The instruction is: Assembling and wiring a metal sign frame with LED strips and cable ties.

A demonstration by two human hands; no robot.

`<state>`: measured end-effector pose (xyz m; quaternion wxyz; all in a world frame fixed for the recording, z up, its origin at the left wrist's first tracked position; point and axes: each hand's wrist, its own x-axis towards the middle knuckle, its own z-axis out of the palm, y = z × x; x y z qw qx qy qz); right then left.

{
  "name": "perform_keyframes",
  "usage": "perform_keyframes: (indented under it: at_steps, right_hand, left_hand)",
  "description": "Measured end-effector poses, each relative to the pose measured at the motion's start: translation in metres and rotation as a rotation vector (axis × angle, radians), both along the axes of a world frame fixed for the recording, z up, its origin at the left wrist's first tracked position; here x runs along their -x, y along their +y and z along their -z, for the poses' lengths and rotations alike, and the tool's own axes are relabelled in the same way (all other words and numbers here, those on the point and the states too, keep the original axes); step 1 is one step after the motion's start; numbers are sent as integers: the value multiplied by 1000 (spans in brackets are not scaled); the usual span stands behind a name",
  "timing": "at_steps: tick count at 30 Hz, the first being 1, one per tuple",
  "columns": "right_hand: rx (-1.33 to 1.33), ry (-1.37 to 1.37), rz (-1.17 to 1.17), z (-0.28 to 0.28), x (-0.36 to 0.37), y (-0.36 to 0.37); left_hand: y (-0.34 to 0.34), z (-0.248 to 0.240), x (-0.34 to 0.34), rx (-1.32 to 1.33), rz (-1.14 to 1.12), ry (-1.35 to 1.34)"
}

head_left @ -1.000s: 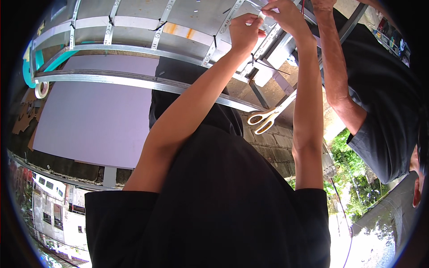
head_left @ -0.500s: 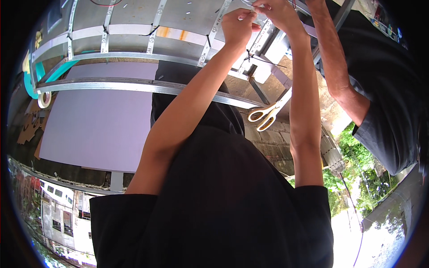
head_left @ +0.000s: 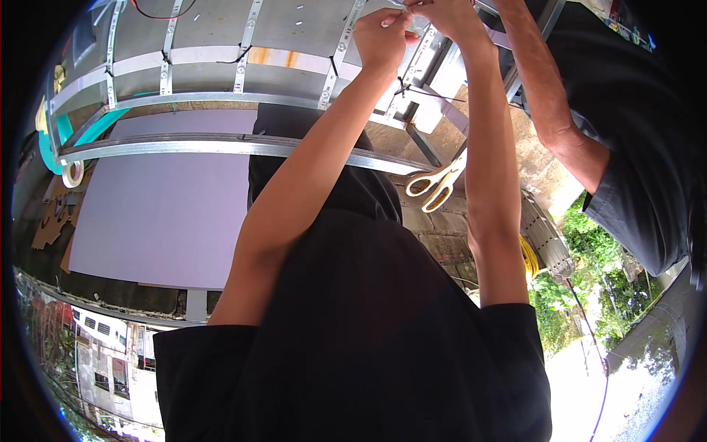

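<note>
My left hand (head_left: 377, 40) and my right hand (head_left: 453, 20) meet at the top edge of the view, over a metal frame with light strips. Both have their fingers pinched together. A thin pale piece seems to run between the fingertips, too small to name. Just below the hands, a white strip with small round lights (head_left: 342, 48) crosses the grey panel (head_left: 210, 33). Beside my right forearm lies a pair of scissors with cream handles (head_left: 434, 186) on the frame's edge, the blades partly hidden by the arm.
A metal rail (head_left: 191, 145) runs across in front of me. Beneath it lies a large pale board (head_left: 158, 214). A tape roll (head_left: 73, 174) hangs at the left. Black ties (head_left: 401, 88) stick out from the strips. At the right, another person's arm (head_left: 545, 96) reaches over the frame.
The whole scene has shifted slightly to the left in view. My hands stay together in the same pinch, and the other person's arm remains close by.
</note>
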<state>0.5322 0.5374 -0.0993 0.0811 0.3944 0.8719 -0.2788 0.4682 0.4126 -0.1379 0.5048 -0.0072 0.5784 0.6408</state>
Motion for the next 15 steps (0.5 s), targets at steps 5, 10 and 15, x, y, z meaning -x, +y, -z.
perform_keyframes:
  at_steps: [5,10,15]
  right_hand:
    - [110,27,37,-5,-11,7]
    - [391,-17,173,-14,-8,1]
    - [426,92,336,-10,-20,-7]
  left_hand:
    - [6,12,0,-94,26,-66]
    - [4,36,4,-288,-4,172]
    - [22,25,14,20,179,6]
